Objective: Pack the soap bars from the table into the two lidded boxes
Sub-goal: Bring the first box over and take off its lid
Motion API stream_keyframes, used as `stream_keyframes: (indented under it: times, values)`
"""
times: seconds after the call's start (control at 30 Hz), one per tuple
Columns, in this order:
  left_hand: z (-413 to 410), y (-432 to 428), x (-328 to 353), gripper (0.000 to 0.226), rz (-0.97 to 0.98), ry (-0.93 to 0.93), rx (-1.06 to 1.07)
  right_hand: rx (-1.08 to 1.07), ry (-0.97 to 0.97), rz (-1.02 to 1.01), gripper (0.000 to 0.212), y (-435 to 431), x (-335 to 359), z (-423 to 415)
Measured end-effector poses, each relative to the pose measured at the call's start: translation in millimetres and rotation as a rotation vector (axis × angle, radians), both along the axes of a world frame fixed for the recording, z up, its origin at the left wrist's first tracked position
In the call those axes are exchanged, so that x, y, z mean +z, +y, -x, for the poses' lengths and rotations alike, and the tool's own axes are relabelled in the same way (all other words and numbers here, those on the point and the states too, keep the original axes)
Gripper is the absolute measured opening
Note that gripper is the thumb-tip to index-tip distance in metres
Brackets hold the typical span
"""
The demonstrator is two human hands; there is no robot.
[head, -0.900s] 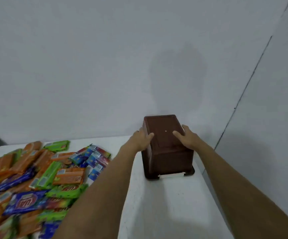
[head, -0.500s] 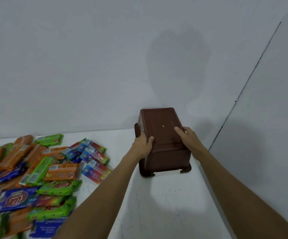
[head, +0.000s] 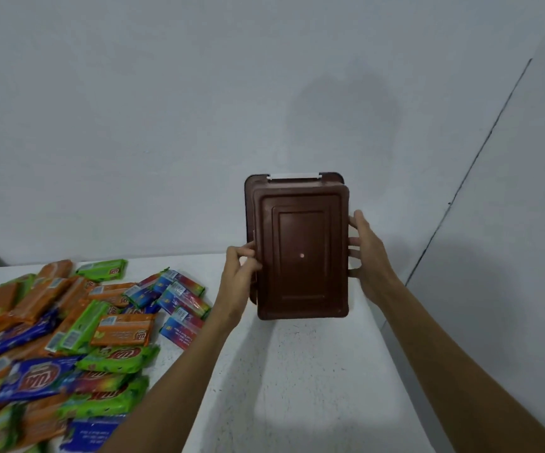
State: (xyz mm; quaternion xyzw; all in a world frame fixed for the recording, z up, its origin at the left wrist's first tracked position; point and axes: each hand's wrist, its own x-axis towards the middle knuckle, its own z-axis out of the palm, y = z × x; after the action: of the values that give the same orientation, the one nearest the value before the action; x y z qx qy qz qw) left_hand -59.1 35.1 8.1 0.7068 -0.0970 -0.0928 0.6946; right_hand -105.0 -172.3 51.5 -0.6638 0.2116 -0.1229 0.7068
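My left hand (head: 240, 273) and right hand (head: 367, 256) grip the brown box (head: 300, 250) by its long sides, fingers curled round the edges. Its long axis stands upright, with the broad face toward me and the white latch (head: 294, 176) topmost. It is over the table (head: 297, 371), right of the soap bars (head: 68, 328).

Box (head: 300, 250): tipped up between the hands, base now facing the camera, white latch uppermost.
Left hand (head: 238, 276), right hand (head: 367, 256): moved from its top to its sides.

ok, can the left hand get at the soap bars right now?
Probably not yet: the left hand grips the brown box, the right hand holding its other side. The path looks free, though; the soap bars lie beside the left forearm on the table.
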Motion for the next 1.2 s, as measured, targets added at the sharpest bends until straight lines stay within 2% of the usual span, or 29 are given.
stream_keyframes:
  times: [0.07,0.13,0.17,0.27,0.37,0.57,0.63,0.7,0.77,0.83,0.93,1.0,1.03,1.13,1.2]
  values:
    - [1,1,14,0.037,0.136,0.125,0.032,0.015,-0.044,0.003,0.042,4,2,6]
    - [1,3,22,0.067,0.18,0.226,0.043,0.028,-0.095,-0.028,0.048,8,0,14]
    - [1,5,25,0.074,0.196,0.25,0.043,0.019,-0.118,-0.057,0.05,8,-2,17]
    - [1,13,30,0.064,0.245,0.28,0.034,-0.065,-0.143,-0.144,0.055,6,-6,22]
    - [-5,20,33,0.071,0.219,0.283,0.034,-0.108,-0.12,-0.222,0.065,1,-7,27]
    - [-8,29,36,0.082,0.117,0.326,-0.033,0.013,0.025,-0.28,0.076,-9,-8,37]
    - [-4,31,37,0.065,0.119,0.326,-0.071,0.042,0.076,-0.301,0.075,-9,-11,41]
    - [1,36,37,0.041,0.146,0.331,-0.094,0.071,0.134,-0.293,0.064,-9,-17,46]
    - [3,45,32,0.043,0.158,0.319,-0.123,0.088,0.176,-0.236,0.052,-7,-21,50]
    - [7,53,25,0.054,0.1,0.303,-0.158,0.068,0.19,-0.119,0.048,-2,-24,54]
    - [14,59,9,0.046,-0.097,0.253,-0.172,0.066,0.216,0.15,0.047,7,-32,61]
    - [16,65,-5,0.048,-0.134,0.239,-0.196,0.092,0.285,0.367,0.045,13,-40,69]
    - [18,70,-11,0.049,-0.129,0.238,-0.228,0.111,0.354,0.553,0.044,15,-44,73]
    - [20,86,-28,0.048,-0.098,0.245,-0.292,0.127,0.599,1.31,0.054,16,-52,79]
    - [17,96,-34,0.047,-0.092,0.264,-0.346,0.144,0.559,1.517,0.06,14,-56,77]
